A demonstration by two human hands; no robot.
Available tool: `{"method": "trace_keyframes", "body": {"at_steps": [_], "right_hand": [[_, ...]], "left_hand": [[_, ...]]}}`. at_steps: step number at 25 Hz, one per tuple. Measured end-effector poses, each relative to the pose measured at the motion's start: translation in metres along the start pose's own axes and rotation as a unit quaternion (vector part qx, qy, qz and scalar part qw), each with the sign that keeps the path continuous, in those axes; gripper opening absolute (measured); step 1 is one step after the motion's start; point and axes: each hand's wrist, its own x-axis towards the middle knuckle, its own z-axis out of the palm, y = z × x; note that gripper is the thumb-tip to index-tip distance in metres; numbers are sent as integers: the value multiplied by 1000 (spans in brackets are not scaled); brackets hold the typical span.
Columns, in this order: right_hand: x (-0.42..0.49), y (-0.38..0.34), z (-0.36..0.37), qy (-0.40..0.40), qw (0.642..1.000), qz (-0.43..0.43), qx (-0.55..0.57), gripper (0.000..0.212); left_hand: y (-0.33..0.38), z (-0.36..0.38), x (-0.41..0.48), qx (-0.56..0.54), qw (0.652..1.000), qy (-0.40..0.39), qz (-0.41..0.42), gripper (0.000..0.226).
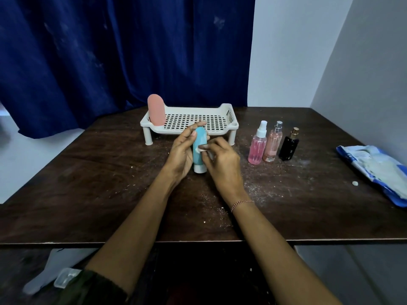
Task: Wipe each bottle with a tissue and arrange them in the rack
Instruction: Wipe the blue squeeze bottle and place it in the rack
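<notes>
A person's two bare forearms reach up from the bottom of the frame over a dark wooden table [88,172]. At the centre, the left hand [182,150] holds a teal tube [198,139] upright with its white cap pointing down. The thumb and fingers are curled around the tube's body, with the fingertips showing near its rounded top. Whether the cap touches the table cannot be told.

The right hand [220,164] pinches a small white tissue [201,149] between its fingertips and presses it against the front of the teal tube. A thin bracelet [241,203] circles the right wrist.

Just above the hands stands a white rack [229,113] on short legs, with a perforated floor. A pink tube [156,111] stands upright at its left end.

Right of centre, three bottles stand close together in a row on the table:
- A pink spray [257,146] with a white top.
- A taller peach spray [272,144] with a silver top.
- A black bottle [289,146] with a gold cap.

At the right edge lies a blue and white pack [374,170] of tissues, with a small white scrap [354,183] beside it. White crumbs speckle the table.

A dark blue curtain [110,51] fills the upper left, and pale walls [308,51] fill the upper right.
</notes>
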Motion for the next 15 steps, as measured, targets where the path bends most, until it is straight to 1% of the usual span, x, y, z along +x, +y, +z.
{"method": "trace_keyframes", "body": {"at_steps": [2,6,8,10,12,15], "right_hand": [[2,1,-1,17,1000,17,10,13],[-2,-6,1,-22,999,-49,-7,14],[0,-3,0,-13,999,-37,3,14],[2,2,-2,20,1000,-3,20,13],[4,3,-4,42,999,10,28,12],[1,-2,-2,9,999,-32,10,13]], "left_hand": [[-1,0,0,0,1000,-13,5,30],[1,1,-1,15,1000,1,-1,33],[2,2,-2,15,1000,-7,-4,32],[2,2,-2,11,1000,-23,-2,31],[2,1,-2,10,999,-34,-4,31],[2,0,-2,14,999,-32,-5,31]]}}
